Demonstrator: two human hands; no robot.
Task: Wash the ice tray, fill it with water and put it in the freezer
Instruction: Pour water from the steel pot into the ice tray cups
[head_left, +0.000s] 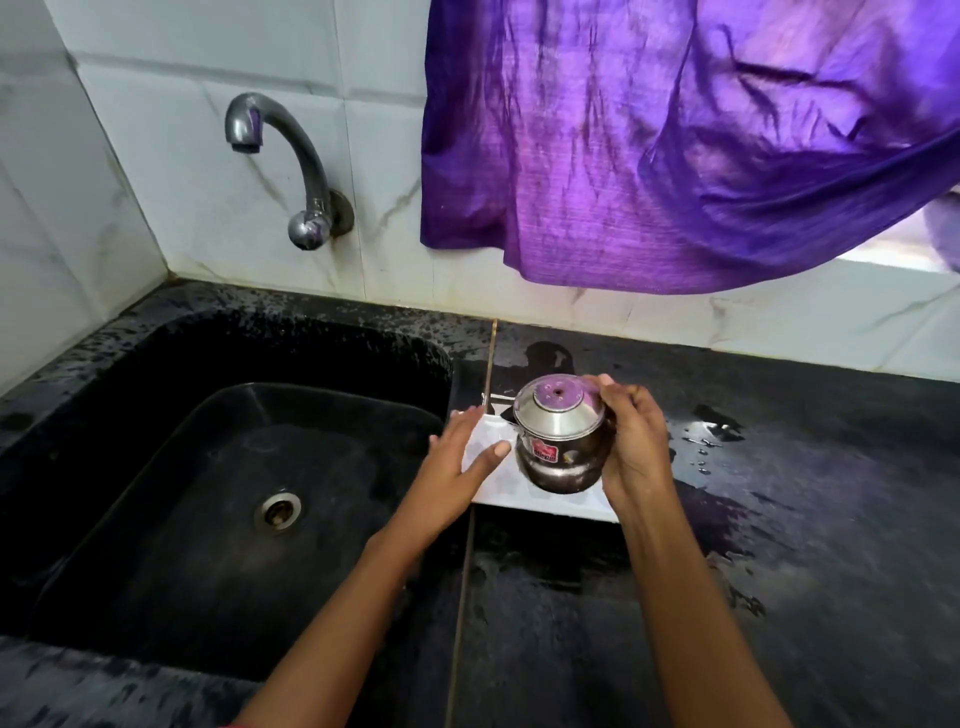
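1. Black counter, wet in patches, with the sink sunk into its left side.
2. Purple cloth hangs above the back edge, and the tap is on the wall behind the sink.
3. White ice tray lies on the counter right at the sink's right edge.
4. Small lidded steel pot is over the tray, with the right hand curled round it.
5. Flat on the tray's left end is the left hand, fingers straight.

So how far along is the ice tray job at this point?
Washing may be done: the tap is off and the counter wet. In hand: the left hand lies flat on the white ice tray beside the sink, the right hand holds a steel pot over it. No pouring visible. Freezer step remains.
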